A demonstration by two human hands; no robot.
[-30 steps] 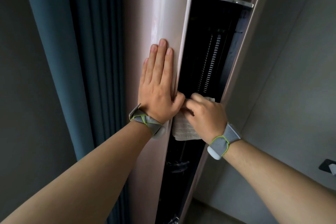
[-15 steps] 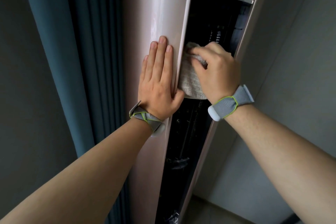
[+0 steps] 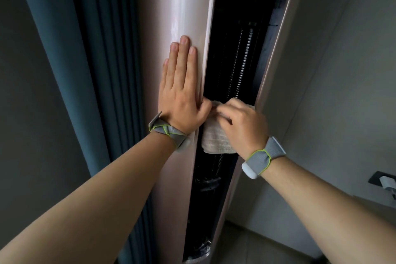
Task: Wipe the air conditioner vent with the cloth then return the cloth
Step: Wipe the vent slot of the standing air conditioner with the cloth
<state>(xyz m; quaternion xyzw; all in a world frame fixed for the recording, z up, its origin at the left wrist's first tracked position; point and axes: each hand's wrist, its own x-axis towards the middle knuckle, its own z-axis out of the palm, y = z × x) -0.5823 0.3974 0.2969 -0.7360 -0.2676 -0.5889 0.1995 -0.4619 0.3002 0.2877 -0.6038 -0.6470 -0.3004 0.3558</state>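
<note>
- I see one tall air conditioner, one vent in it, one cloth and my two hands.
- My left hand is open flat, fingers straight, pressed on the pink front panel just beside the vent; it holds nothing.
- My right hand is curled closed around the cloth and presses it into the dark vent, about mid-height.
- A blue curtain hangs on the left, a grey wall on the right.
</note>
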